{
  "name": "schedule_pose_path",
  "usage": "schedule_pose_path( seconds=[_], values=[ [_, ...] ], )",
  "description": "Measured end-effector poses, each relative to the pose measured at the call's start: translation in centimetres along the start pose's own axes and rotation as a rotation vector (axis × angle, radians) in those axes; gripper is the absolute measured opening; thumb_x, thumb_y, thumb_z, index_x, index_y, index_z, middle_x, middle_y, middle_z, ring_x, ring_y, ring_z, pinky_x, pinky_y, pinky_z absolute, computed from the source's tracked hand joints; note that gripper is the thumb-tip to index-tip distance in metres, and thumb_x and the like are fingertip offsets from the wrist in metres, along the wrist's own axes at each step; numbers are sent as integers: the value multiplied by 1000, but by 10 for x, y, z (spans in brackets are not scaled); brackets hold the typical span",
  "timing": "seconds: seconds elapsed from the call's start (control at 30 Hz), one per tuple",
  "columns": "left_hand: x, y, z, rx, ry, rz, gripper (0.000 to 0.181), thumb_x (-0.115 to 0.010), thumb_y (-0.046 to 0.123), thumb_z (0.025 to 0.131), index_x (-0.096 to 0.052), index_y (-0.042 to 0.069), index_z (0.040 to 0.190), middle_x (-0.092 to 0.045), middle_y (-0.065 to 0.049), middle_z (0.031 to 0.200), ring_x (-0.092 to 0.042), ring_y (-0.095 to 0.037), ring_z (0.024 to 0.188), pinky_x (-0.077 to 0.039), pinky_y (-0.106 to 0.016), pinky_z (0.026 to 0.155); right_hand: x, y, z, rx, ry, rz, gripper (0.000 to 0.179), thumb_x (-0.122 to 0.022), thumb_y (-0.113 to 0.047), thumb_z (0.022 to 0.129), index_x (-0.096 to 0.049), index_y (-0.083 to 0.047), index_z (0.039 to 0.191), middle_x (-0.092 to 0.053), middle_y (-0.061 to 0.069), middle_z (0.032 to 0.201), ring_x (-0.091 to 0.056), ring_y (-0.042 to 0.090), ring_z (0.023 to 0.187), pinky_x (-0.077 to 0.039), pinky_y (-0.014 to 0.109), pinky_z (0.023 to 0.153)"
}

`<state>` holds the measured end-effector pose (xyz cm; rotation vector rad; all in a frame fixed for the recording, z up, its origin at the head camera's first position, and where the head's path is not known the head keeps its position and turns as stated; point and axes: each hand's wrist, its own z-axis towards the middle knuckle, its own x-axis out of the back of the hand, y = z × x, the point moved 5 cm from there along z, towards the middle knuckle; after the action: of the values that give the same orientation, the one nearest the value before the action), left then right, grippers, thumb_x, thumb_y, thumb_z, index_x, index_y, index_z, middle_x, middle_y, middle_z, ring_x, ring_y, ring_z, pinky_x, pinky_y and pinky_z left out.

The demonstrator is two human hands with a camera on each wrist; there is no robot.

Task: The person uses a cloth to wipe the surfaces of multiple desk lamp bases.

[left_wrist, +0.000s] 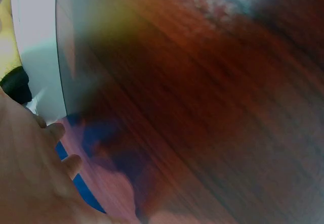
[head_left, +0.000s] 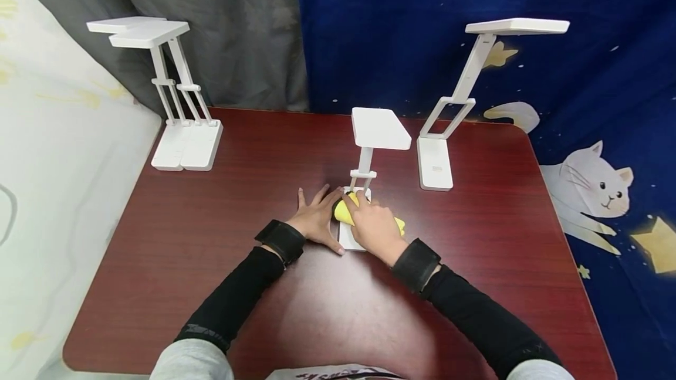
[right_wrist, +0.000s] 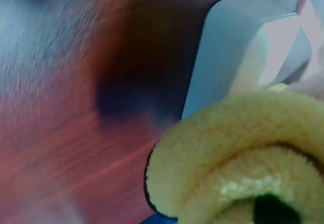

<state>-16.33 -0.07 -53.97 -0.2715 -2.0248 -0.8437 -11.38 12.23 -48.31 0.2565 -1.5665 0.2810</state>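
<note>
A white folding desk lamp [head_left: 377, 128] stands at the middle of the table, its base [head_left: 350, 240] between the two hands. My right hand [head_left: 376, 228] grips a folded yellow cloth [head_left: 344, 212] with black edging and holds it over the base. In the right wrist view the cloth [right_wrist: 212, 148] shows a thick, fuzzy fold beside the white base [right_wrist: 217, 52]. My left hand [head_left: 318, 220] lies along the base's left side with fingers spread, thumb near the front corner and fingertips towards the lamp's stem. The base's middle is hidden under cloth and right hand.
Two more white lamps [head_left: 148, 33] stand side by side at the table's back left. Another white lamp [head_left: 436, 163] stands at the back right. The dark red table [head_left: 253, 157] backs onto a grey curtain [head_left: 237, 28] and a blue patterned one [head_left: 380, 28].
</note>
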Motion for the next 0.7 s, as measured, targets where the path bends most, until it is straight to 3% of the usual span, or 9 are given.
schedule_pose_path(
  seconds=[0.1, 0.23, 0.43, 0.7],
  values=[
    [1, 0, 2, -1, -4, 38, 146, -94, 64, 62, -10, 11, 169, -14, -5, 177, -3, -29, 165, 7, -82, 117, -1, 3, -1, -28, -54, 73, 68, -82, -19, 85, -59, -10, 147, -60, 19, 129, -71, 35, 78, -61, 50, 61],
    [2, -2, 4, -7, -7, 72, 148, -92, 66, 62, -8, 9, 169, -14, -7, 177, -3, -30, 165, 7, -82, 117, 2, 5, -8, 3, -94, 142, 68, -83, -20, 84, -60, -9, 147, -59, 18, 125, -69, 32, 71, -60, 50, 62],
    [3, 0, 3, -19, -8, 70, 149, -93, 66, 62, -7, 8, 169, -16, -9, 177, -5, -31, 165, 6, -81, 118, 4, 0, -26, 49, -100, 195, 63, -84, -22, 81, -65, -12, 140, -60, 11, 113, -67, 28, 71, -58, 47, 61],
    [4, 3, 1, -27, 4, 68, 146, -95, 60, 61, -11, 6, 168, -17, -10, 176, -8, -32, 165, 4, -82, 118, 2, -7, -57, 97, -190, 334, 60, -84, -18, 77, -69, -15, 135, -60, 2, 104, -60, 17, 66, -51, 35, 57]
  ],
)
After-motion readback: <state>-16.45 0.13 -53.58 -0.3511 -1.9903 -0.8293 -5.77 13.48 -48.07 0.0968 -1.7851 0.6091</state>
